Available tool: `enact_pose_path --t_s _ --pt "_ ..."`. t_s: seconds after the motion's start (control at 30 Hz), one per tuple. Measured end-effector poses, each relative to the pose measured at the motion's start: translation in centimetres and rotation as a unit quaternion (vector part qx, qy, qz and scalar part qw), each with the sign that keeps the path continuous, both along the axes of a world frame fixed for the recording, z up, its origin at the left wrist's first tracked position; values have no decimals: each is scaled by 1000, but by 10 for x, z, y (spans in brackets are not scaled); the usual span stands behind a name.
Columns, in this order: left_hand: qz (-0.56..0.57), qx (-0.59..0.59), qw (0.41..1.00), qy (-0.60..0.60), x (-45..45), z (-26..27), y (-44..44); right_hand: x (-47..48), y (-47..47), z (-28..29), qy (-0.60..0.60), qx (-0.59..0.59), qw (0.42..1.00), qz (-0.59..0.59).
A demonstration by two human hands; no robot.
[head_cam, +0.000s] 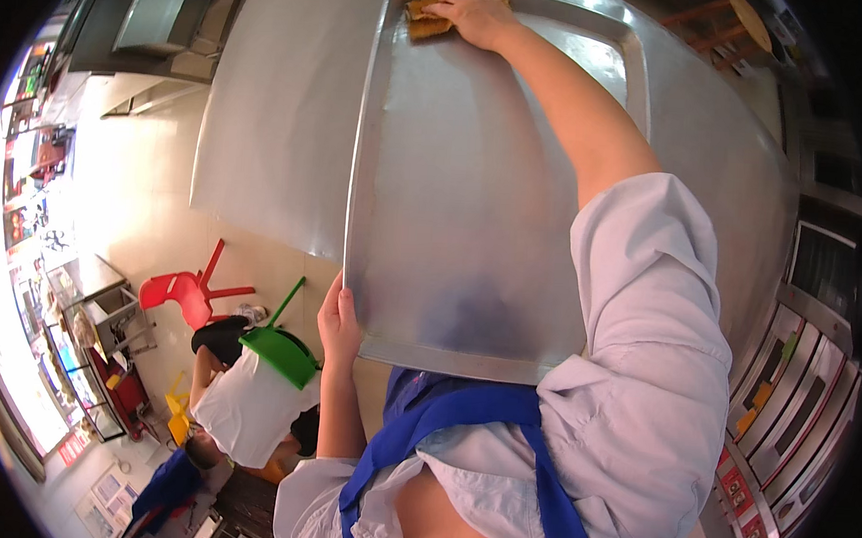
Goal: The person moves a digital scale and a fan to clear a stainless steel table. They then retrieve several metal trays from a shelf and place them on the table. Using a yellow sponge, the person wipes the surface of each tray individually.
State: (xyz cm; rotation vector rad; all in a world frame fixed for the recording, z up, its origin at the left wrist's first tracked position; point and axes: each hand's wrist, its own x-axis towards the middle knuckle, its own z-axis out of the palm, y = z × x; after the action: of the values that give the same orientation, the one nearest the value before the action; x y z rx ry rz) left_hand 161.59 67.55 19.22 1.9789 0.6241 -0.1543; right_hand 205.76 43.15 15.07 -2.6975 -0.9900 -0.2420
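A large rectangular metal baking tray (470, 198) lies before me on a sheet-metal table, its near end jutting past the table edge towards my apron. My left hand (340, 326) grips the tray's left rim near the close corner, thumb on top. At the far left corner, my right hand (474, 17) is closed over a wide brush (429, 25) with yellow-brown bristles. Those bristles rest against the tray's inner surface; the fingers hide part of the brush. A dull sheen and soft reflections show on the tray's bottom.
The metal tabletop (286, 118) extends around the tray. At lower left a person in a white shirt (259, 406) is beside a green dustpan (283, 353) and a red plastic chair (181, 294). A deck oven (793, 400) stands at right, and a wooden stool (748, 23) at far right.
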Motion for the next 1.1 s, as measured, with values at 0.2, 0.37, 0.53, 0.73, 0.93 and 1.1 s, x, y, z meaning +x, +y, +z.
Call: enact_pose_path --t_s 0.2,0.37,0.53,0.73,0.93,1.1 --pt "-15 2 998 -57 0 -10 1 -20 -106 -23 -31 -66 993 -98" --pt "-42 0 999 -32 9 -3 3 -69 -182 -10 25 -154 943 -295" --pt "-78 2 994 -79 17 -12 7 -198 -178 1 90 -148 953 -250" --pt "-75 -119 986 -94 15 -21 7 -428 -123 47 225 -94 936 -254" --pt "-51 -184 980 -46 18 -6 3 -453 21 48 361 76 886 -280" --pt "-62 -220 970 -78 17 -20 10 -438 91 57 395 111 910 -57"
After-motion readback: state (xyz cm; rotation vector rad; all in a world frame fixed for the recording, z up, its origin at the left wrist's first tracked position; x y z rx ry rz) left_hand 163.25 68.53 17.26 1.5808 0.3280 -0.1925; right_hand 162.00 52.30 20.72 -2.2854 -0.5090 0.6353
